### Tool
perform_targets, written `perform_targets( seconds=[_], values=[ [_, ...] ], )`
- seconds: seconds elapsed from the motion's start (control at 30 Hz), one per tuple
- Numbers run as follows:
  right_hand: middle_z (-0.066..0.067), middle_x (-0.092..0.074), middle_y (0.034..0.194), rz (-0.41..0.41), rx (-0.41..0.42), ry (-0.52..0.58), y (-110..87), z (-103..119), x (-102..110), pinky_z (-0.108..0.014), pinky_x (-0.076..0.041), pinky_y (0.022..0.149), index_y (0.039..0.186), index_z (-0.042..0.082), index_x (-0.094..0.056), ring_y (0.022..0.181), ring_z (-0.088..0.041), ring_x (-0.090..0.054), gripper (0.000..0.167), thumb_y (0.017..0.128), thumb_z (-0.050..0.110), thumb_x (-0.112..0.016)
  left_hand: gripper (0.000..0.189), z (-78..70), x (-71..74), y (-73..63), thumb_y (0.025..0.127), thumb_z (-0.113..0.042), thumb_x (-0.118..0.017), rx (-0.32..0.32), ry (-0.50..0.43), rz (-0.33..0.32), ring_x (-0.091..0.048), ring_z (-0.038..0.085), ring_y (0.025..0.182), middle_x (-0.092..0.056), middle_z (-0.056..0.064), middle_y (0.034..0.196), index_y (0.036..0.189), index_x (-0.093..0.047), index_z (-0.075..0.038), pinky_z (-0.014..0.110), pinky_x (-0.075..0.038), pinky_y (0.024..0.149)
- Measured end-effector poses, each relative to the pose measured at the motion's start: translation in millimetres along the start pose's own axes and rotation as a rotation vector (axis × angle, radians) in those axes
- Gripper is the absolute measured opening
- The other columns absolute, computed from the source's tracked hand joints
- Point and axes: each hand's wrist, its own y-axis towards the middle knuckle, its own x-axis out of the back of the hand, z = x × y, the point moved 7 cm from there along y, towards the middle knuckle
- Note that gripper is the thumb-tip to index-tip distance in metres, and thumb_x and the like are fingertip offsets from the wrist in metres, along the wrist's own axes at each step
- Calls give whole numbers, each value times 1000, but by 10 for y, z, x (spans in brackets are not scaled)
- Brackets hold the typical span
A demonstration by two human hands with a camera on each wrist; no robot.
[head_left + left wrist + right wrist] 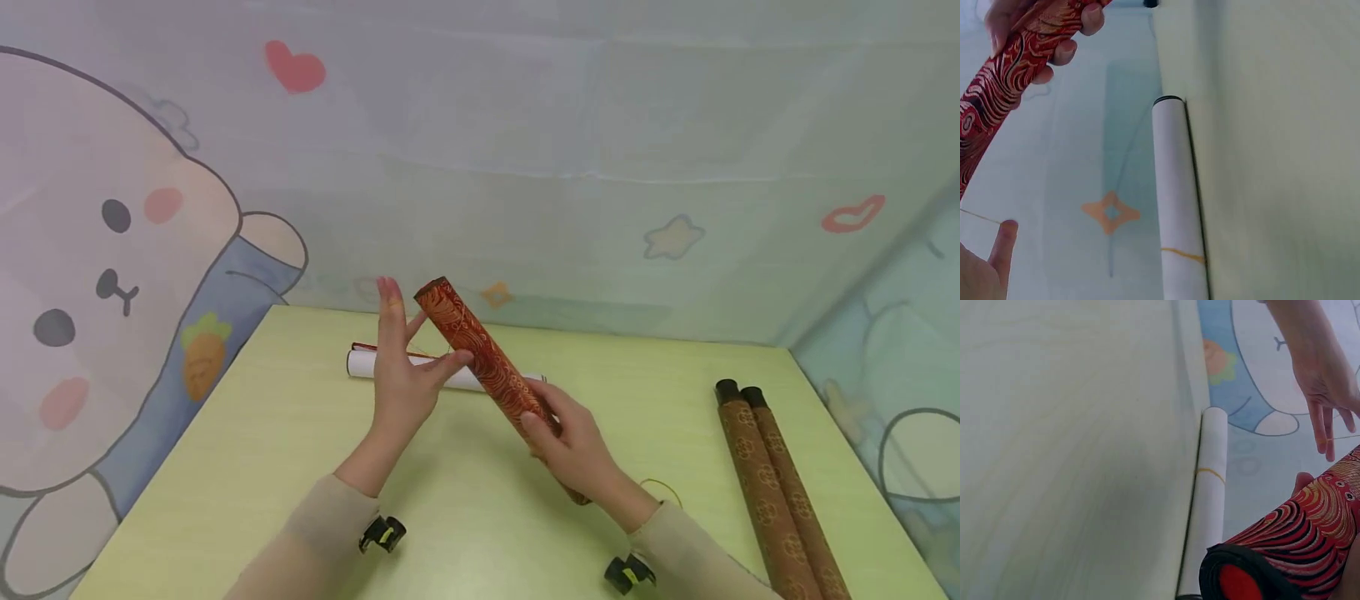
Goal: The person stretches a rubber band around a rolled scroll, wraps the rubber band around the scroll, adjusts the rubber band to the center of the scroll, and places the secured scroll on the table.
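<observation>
1. Grasped in the right hand [573,437], its thumb on top, is a red-and-gold patterned fabric-covered roll [491,367].
2. Yellow markings on the small black wrist devices [385,533] are too small to read.
3. Swirling lines cover the red roll, which is tilted above the pale yellow-green table [247,467], its upper end far and left.
4. Spread, straight fingers of the left hand [402,387] carry a thin yellow band [982,216]; whether its thumb touches the roll, I cannot tell.
5. Beyond lies a white paper roll [1177,175]; two brown patterned rolls [772,500] lie right.
</observation>
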Motion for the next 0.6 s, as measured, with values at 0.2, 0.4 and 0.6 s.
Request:
perform_targets(
  seconds=[0.2,0.4,0.6],
  values=[
    [-17,-69,113,-48,3,-31,-11,13,103,-32,-60,52,148,6,-57,65,-9,-67,42,106,4,-61,95,23,-120,-26,104,-47,-70,86,-93,23,-64,32,133,2,-21,177,170,-2,-44,34,-65,72],
    [-20,-69,119,-65,1,-47,-21,20,156,-32,-61,53,147,5,-58,67,-12,-68,43,105,3,-63,79,75,-106,-39,113,-27,-57,184,-94,31,-70,31,122,-3,-22,176,169,-6,-48,43,-65,65],
    [-20,-69,121,-61,2,-46,-29,28,156,-32,-62,54,146,5,-59,71,-12,-69,43,104,3,-65,113,96,-62,-26,98,-10,-80,226,29,18,-75,33,111,-4,-15,178,168,-2,-52,40,-65,63]
  ],
)
